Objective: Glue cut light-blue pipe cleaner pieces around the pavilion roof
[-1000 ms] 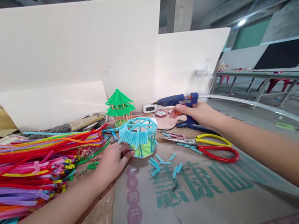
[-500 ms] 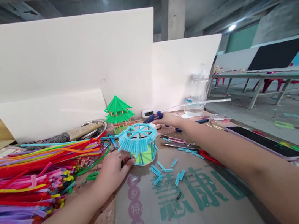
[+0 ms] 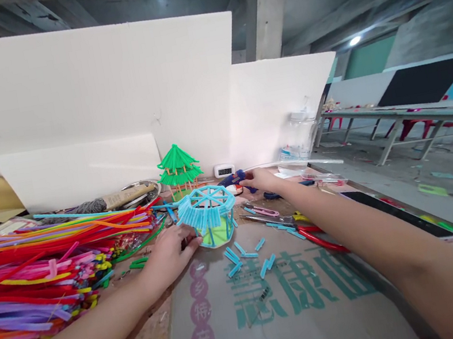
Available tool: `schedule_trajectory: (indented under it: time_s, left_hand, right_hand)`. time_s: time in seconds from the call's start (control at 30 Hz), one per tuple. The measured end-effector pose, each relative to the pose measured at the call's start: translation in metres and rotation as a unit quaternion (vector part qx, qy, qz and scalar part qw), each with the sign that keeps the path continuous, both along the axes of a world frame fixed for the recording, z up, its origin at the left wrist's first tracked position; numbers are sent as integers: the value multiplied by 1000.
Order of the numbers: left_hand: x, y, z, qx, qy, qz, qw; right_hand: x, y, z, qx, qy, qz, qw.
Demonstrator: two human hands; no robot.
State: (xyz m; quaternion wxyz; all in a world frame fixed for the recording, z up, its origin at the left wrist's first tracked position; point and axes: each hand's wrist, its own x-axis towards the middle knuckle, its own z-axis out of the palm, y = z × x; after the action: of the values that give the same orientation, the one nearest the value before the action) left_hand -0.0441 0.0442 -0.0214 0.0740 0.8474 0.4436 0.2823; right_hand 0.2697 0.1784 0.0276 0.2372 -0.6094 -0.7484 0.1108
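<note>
A small round pavilion model [image 3: 207,208] of light-blue pipe cleaners stands on a green base, its roof partly covered with short strips on the left side. My left hand [image 3: 175,253] pinches the left edge of its base. Behind and to the right of the model, my right hand [image 3: 262,179] is wrapped round a dark-blue hot glue gun [image 3: 232,179]. The gun points left, its tip close to the model's far rim, and a long clear glue stick [image 3: 317,160] sticks out of its back. Several cut light-blue pieces [image 3: 232,257] lie in front of the model.
Bundles of colourful pipe cleaners [image 3: 52,276] fill the left side. A green tiered pavilion [image 3: 178,169] and a small digital clock [image 3: 224,170] stand behind. Red-handled pliers [image 3: 322,240], pink scissors [image 3: 265,211], a phone [image 3: 396,212] and a clear plastic jar [image 3: 297,136] are at right.
My right hand and forearm have shifted slightly, the glue stick's rear end dipping left and uncovering more of the red-handled pliers. My left hand stays on the pavilion's base.
</note>
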Motion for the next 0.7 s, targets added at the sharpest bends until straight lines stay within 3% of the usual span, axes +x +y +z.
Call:
schedule_trajectory:
  time_s: [0.3,0.47,0.7]
  left_hand:
    - [0,-1,1,-4,4,6,1000]
    - [-1,1,-1,-3,7,5,1000]
    - [0,1,0,11,16,11,1000]
  right_hand:
    - [11,6,-9,10,-41,-2,999]
    - [14,12,-19,-1,-56,31,998]
    - [23,9,-14,-38,-61,61,996]
